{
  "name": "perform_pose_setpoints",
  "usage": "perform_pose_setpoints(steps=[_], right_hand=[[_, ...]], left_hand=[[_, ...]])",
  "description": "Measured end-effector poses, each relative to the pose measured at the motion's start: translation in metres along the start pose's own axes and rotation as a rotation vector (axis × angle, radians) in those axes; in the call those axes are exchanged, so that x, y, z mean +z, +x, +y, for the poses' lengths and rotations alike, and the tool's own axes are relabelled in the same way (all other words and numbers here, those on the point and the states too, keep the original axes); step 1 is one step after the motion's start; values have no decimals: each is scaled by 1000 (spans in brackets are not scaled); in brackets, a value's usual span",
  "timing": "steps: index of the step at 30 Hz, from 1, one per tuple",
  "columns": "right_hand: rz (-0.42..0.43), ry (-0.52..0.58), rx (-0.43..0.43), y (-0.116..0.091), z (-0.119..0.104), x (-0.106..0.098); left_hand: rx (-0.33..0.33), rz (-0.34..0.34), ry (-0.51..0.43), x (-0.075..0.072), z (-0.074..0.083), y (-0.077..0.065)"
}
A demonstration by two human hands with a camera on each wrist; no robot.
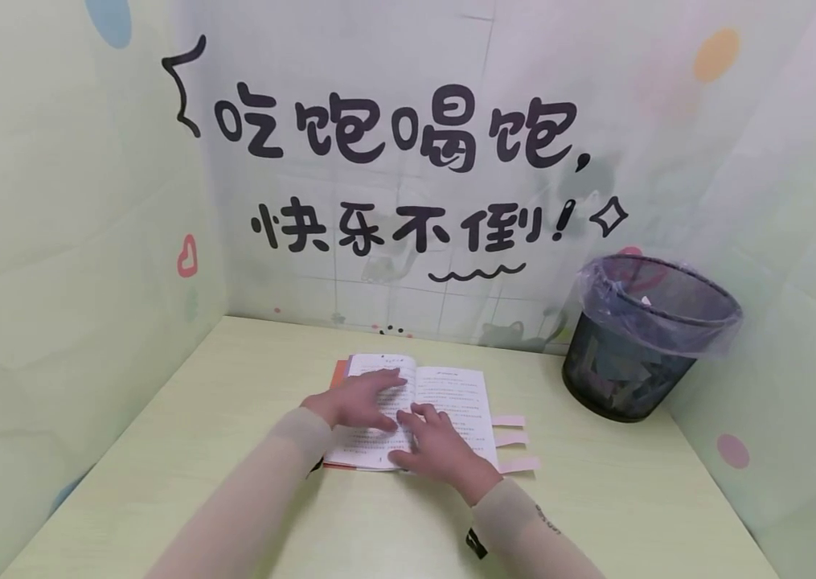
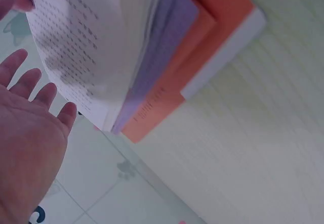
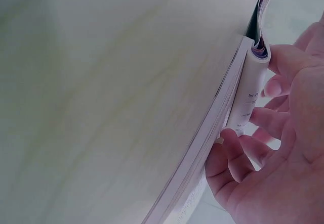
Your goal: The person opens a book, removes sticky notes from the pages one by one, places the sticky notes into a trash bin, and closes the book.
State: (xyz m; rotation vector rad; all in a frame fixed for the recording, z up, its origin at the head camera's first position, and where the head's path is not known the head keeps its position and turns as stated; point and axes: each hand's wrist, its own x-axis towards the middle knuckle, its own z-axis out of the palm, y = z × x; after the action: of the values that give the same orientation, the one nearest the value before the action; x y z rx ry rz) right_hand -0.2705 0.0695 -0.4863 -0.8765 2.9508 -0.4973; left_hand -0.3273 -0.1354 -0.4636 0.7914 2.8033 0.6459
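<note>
An open book (image 1: 454,402) with printed white pages lies on the table. Its orange and purple cover edges (image 2: 197,42) stick out on the left side. My left hand (image 1: 357,400) is spread over the left page, and the left wrist view shows its fingers extended close to the print. Low by the middle fold is my right hand (image 1: 447,454), over the right page. In the right wrist view, the fingertips of my right hand (image 3: 283,143) touch the pages near the fold, slightly bent. Three pale pink paper tabs (image 1: 511,439) project from the book's right edge.
A black mesh bin (image 1: 628,366) with a clear plastic liner stands at the right rear of the table (image 1: 248,402). Printed wall sheets with large black lettering enclose the table at the back and both sides.
</note>
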Motion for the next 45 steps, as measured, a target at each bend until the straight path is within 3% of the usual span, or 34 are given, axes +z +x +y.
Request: perform_pose_setpoints(steps=[3,10,16,24,26,31,35,38,45], right_hand=[[10,-12,-22,1,0,1],[6,-23,-45,2,2,3],[-14,36,-33,0,2,-2],[-58,167,-11,-2,19,-12],[-17,149,38,-1,27,-17],[66,2,343,-2,54,-31],[46,-68,534,-3,79,-35],[17,-49,587,-4,89,-35],[3,-31,575,-5,90,-32]], left_hand=[[-4,-60,24,4,8,3],[-69,-110,17,6,15,1],[-122,-137,1,6,19,0],[-136,-142,0,11,19,7],[-143,-143,4,12,19,8],[-158,-148,1,13,20,9],[-166,-156,-1,12,21,8],[-161,-152,-11,11,22,7],[-142,-149,-1,11,21,4]])
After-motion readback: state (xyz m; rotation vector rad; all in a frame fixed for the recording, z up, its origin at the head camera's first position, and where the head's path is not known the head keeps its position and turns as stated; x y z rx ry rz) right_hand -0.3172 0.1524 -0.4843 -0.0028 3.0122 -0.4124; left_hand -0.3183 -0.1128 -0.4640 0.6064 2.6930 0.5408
